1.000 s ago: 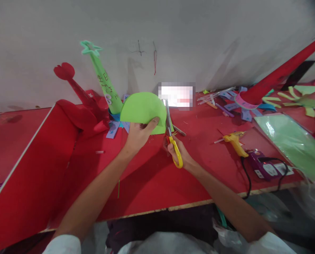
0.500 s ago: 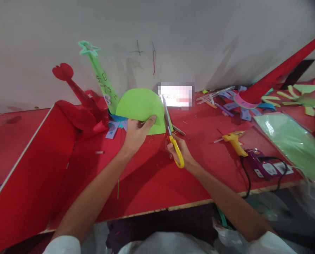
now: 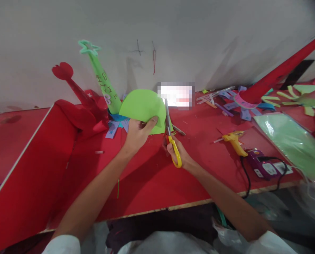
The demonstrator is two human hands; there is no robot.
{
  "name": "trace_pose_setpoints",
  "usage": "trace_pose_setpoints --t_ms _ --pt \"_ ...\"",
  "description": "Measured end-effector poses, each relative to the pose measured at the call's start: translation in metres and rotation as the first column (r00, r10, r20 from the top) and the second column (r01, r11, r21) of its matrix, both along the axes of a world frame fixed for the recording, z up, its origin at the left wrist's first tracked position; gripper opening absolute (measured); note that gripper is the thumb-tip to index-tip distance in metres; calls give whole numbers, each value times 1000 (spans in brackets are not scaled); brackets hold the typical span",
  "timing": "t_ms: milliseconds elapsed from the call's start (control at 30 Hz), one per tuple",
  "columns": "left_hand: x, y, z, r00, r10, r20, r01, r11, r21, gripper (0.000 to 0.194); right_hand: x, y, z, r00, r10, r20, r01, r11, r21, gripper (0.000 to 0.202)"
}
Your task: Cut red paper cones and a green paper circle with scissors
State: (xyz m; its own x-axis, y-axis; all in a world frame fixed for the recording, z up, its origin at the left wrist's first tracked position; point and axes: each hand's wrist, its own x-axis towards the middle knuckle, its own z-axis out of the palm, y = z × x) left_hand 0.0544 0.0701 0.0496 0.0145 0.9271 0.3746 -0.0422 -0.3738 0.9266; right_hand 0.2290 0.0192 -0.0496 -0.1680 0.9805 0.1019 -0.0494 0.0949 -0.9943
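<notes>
A bright green sheet (image 3: 143,102) with a rounded top edge is pinched in my left hand (image 3: 139,134), thumb on its near face. My right hand (image 3: 180,151) is closed round the yellow handles of a pair of scissors (image 3: 176,151). The blades point up along the right edge of the sheet. Part of the right-hand fingers is hidden behind the handles. Left of the sheet stands a green paper cone hat (image 3: 104,83) with a fuzzy star on top, and a red cone (image 3: 76,88) leans beside it.
On the red table (image 3: 152,183), a yellow glue gun (image 3: 234,141) lies right, near a purple box (image 3: 263,165) with a black cable. A green plastic-wrapped pack (image 3: 292,141) and a large red cone (image 3: 286,68) are farther right. A red upright panel (image 3: 41,158) stands left.
My left hand and the green sheet have shifted slightly right. The scissors have turned a little more upright, their handles moving slightly left.
</notes>
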Motion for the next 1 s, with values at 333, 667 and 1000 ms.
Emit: trace_pose_setpoints --t_ms 333,667,1000 --pt "-2 -2 8 1000 -21 -13 21 1000 5 62 8 -4 0 1000 -8 19 9 1000 -16 75" --pt "-5 -2 7 996 1 -92 3 999 43 58 3 -1 5 999 -19 37 18 1000 19 76" --pt "-6 -4 10 995 -28 -99 31 999 26 60 8 -1 0 1000 2 -15 -2 1000 -1 76"
